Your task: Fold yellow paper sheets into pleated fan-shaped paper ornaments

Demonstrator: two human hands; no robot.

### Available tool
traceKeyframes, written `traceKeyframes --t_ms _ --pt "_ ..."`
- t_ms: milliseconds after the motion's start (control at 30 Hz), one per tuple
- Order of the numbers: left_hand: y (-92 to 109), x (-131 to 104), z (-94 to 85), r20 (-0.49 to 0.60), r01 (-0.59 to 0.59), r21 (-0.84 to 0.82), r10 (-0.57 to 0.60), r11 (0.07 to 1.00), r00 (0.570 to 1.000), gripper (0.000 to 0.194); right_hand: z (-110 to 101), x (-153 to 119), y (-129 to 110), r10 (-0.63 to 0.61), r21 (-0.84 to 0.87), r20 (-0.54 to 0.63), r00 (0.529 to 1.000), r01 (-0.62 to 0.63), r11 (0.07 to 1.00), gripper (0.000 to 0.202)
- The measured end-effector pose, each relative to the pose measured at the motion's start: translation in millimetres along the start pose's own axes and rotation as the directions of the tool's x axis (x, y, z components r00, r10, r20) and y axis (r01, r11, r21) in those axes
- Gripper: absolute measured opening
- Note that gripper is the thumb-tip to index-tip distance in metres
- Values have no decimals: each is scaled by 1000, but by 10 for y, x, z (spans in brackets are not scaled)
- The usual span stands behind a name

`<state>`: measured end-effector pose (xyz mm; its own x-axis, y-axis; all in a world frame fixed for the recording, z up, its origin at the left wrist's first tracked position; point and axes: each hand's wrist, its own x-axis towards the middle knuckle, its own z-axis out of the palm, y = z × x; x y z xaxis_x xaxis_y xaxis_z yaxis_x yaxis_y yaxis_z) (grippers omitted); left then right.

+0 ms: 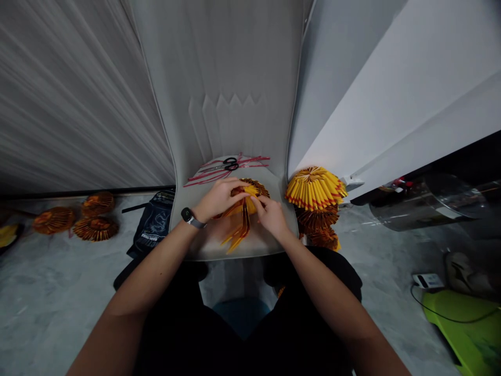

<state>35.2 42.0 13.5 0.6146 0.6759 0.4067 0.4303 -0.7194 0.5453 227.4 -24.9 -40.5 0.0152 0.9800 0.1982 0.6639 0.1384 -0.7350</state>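
Over the seat of a grey chair (274,237), both of my hands grip one yellow and gold pleated paper fan (243,219), its folds partly spread and some strips hanging toward the front edge. My left hand (223,197), with a dark watch on the wrist, pinches the top of the folds. From the other side my right hand (270,213) closes its thumb and fingers on the same paper. Behind them on the seat lie black-handled scissors (230,164) among several thin red-pink strings (195,179). My fingers hide the middle of the fan.
On the right, a stack of yellow pleated paper rosettes (315,189) stands by the chair. More gold rosettes (96,228) lie on the floor at left, near a dark bag (152,222). A green plastic item (462,324) and a white box with a cable (428,281) are at lower right.
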Motion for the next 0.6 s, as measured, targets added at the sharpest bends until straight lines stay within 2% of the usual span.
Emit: traceKeyframes --t_ms 200,333,433,600 --pt "-32 3 77 -59 35 -7 -35 999 998 21 6 -25 11 -32 -16 -31 999 31 999 48" --pt "-28 12 51 -52 53 -2 -53 999 997 21 -34 -43 42 -67 35 57 996 65 997 40" --pt "-13 15 17 -44 49 -7 -49 999 998 24 -46 -61 66 -53 100 114 992 42 994 36" --pt "24 25 45 -117 104 -27 -107 994 987 29 5 -65 84 -9 198 59 998 -3 980 35"
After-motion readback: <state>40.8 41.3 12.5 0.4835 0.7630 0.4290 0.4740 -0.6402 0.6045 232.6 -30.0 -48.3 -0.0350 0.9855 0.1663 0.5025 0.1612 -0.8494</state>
